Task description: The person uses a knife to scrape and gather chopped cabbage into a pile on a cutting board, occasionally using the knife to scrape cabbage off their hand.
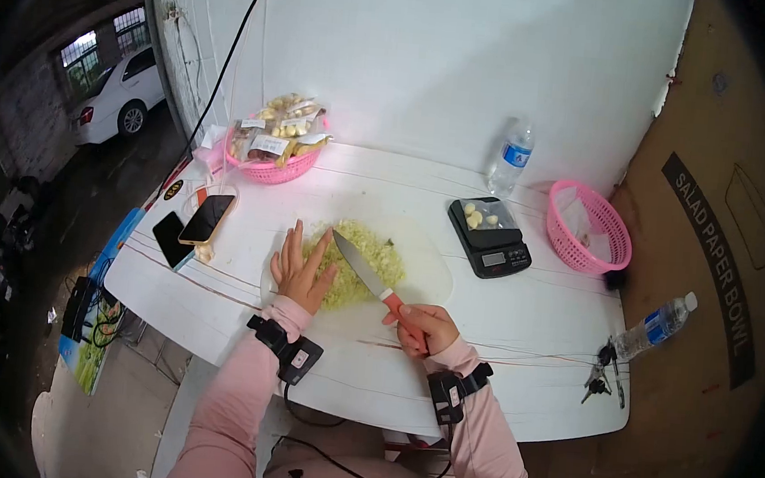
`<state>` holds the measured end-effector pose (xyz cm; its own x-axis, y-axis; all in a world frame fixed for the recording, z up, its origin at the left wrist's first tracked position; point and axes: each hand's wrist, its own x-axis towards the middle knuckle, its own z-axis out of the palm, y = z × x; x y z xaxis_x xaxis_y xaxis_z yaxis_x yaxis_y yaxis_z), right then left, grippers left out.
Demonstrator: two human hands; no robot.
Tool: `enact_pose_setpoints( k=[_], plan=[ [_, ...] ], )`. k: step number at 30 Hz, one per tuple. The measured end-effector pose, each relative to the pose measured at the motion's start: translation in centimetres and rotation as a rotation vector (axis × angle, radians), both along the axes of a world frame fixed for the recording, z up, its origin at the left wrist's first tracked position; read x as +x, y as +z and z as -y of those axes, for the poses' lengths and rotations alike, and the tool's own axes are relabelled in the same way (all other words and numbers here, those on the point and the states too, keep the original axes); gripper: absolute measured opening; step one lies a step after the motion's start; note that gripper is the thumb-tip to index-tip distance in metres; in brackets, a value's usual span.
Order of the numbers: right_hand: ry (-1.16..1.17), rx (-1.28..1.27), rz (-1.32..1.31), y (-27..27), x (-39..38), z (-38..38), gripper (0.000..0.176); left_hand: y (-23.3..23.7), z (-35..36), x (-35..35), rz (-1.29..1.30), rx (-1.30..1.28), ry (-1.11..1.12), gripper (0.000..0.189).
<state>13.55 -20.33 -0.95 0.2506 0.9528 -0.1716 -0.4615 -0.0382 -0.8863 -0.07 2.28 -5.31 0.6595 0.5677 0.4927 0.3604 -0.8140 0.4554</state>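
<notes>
A heap of finely chopped pale green vegetable (368, 254) lies on a whitish translucent cutting board (430, 265). My right hand (427, 329) is closed around the red handle of a knife (360, 267), whose blade points up and left across the heap. At the heap's left side, my left hand (301, 269) rests with its fingers spread, touching the chopped pieces and holding nothing. The kind of vegetable cannot be made out for certain.
Bagged goods fill a pink basket (284, 173) at the back left, near two phones (208, 220). On the right are a kitchen scale (494, 259) bearing peeled garlic cloves, another pink basket (620, 244), two water bottles (512, 159) and keys (598, 382). A cardboard box (668, 261) walls the right side.
</notes>
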Motion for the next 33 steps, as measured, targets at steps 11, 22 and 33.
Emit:
enact_pose_setpoints(
  k=[11, 22, 33],
  plan=[
    [-0.363, 0.107, -0.057, -0.4, 0.4, 0.4, 0.037, 1.0, -1.1, -1.0, 0.482, -0.241, -0.265, 0.041],
    [-0.374, 0.114, -0.073, -0.5, 0.1, 0.3, 0.035, 1.7, -0.5, -0.9, 0.720, -0.819, -0.342, 0.047],
    [-0.342, 0.053, 0.099, -0.5, -0.9, 0.0, 0.030, 1.3, -0.4, -0.7, 0.701, -0.906, -0.543, 0.071]
  ],
)
